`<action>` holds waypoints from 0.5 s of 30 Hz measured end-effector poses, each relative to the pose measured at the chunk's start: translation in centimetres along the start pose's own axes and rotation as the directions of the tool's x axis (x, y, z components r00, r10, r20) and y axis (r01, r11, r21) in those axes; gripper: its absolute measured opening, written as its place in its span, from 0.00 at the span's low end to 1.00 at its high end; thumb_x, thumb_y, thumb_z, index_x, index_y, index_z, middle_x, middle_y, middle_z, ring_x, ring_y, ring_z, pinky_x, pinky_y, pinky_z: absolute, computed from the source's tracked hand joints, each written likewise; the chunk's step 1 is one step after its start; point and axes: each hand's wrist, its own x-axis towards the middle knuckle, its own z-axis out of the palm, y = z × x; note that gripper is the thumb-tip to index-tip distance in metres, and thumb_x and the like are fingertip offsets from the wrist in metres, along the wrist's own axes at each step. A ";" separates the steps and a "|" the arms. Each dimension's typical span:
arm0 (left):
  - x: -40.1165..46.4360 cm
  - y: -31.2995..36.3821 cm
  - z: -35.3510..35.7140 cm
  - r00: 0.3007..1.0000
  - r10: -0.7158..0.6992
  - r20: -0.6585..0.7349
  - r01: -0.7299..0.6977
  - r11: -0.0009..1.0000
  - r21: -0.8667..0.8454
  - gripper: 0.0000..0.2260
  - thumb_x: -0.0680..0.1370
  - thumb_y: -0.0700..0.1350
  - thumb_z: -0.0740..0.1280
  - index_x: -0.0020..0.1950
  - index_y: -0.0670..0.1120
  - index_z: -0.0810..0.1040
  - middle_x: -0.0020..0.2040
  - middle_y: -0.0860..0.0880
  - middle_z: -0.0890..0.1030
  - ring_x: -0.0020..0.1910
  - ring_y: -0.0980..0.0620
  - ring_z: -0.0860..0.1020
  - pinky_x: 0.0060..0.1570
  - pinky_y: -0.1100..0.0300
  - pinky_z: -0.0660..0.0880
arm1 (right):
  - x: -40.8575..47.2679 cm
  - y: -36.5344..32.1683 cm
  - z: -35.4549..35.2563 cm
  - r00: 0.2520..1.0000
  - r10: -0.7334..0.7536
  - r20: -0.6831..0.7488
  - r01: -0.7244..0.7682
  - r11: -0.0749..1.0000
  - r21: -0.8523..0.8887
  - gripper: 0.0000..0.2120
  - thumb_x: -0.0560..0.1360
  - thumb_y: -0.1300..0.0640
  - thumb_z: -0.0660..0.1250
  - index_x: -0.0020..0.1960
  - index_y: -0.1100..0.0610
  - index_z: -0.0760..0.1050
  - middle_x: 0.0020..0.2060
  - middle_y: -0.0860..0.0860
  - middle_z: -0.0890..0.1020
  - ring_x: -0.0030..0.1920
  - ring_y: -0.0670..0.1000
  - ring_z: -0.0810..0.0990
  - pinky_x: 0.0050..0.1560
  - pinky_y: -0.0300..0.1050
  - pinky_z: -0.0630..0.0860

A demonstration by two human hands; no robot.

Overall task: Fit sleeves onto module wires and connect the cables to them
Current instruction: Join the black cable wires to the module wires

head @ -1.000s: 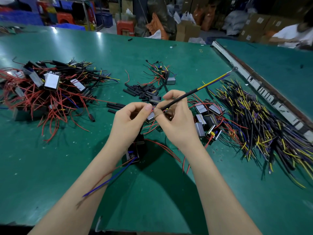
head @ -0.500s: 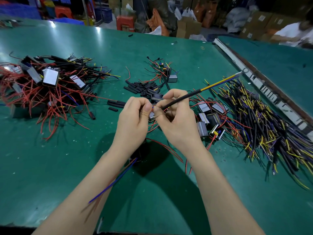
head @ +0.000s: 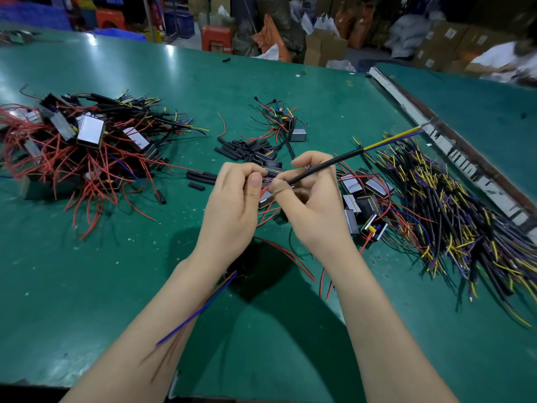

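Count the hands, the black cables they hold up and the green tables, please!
hands: 2, the left hand and the right hand
black cable held up: 1
green tables: 2, the near table and the far table
total: 5

1. Overhead light is falling brightly on the green counter (head: 122, 271), leaving white glare streaks near its far left edge.
2. The forearms and hands are throwing a soft, dark shadow (head: 279, 289) onto the counter beneath them.
3. The background beyond the counter is sitting dim and murky.
4. The wide lens is bending straight edges, noticeably the metal rail (head: 453, 149) at right.
5. The seated person (head: 505, 58) at far right is appearing smeared and blurred.
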 end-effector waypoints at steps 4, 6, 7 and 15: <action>0.3 -0.2 -0.4 0.998 -0.055 0.024 0.056 0.996 -0.070 0.11 0.81 0.46 0.57 0.48 0.45 0.78 0.43 0.51 0.75 0.46 0.56 0.73 0.50 0.67 0.69 | 0.2 0.1 -0.1 1.000 0.022 0.012 -0.022 0.998 0.057 0.18 0.75 0.68 0.66 0.50 0.47 0.64 0.39 0.48 0.79 0.37 0.47 0.79 0.38 0.33 0.72; 0.5 -0.1 -0.5 0.983 -0.152 0.103 0.166 0.976 -0.138 0.10 0.80 0.48 0.58 0.42 0.50 0.76 0.40 0.52 0.78 0.42 0.55 0.76 0.47 0.62 0.72 | 0.2 0.1 -0.1 1.000 0.006 0.017 -0.007 0.999 0.044 0.18 0.75 0.68 0.66 0.50 0.47 0.64 0.39 0.47 0.79 0.41 0.51 0.81 0.40 0.34 0.73; 0.5 0.0 -0.5 0.970 -0.200 0.135 0.222 0.959 -0.176 0.11 0.80 0.48 0.59 0.39 0.52 0.75 0.38 0.54 0.78 0.40 0.57 0.76 0.44 0.63 0.72 | 0.2 0.1 -0.1 1.000 0.001 0.023 -0.002 0.999 0.039 0.18 0.75 0.67 0.66 0.50 0.47 0.64 0.39 0.47 0.80 0.42 0.54 0.82 0.41 0.34 0.73; 1.1 0.8 -1.0 0.857 -0.427 0.288 0.514 0.756 -0.407 0.18 0.80 0.46 0.62 0.30 0.47 0.79 0.27 0.55 0.76 0.28 0.61 0.71 0.31 0.70 0.67 | 0.1 -0.6 -0.8 0.992 -0.081 0.094 0.089 0.993 -0.079 0.16 0.73 0.61 0.66 0.51 0.45 0.63 0.36 0.43 0.80 0.39 0.54 0.78 0.43 0.45 0.75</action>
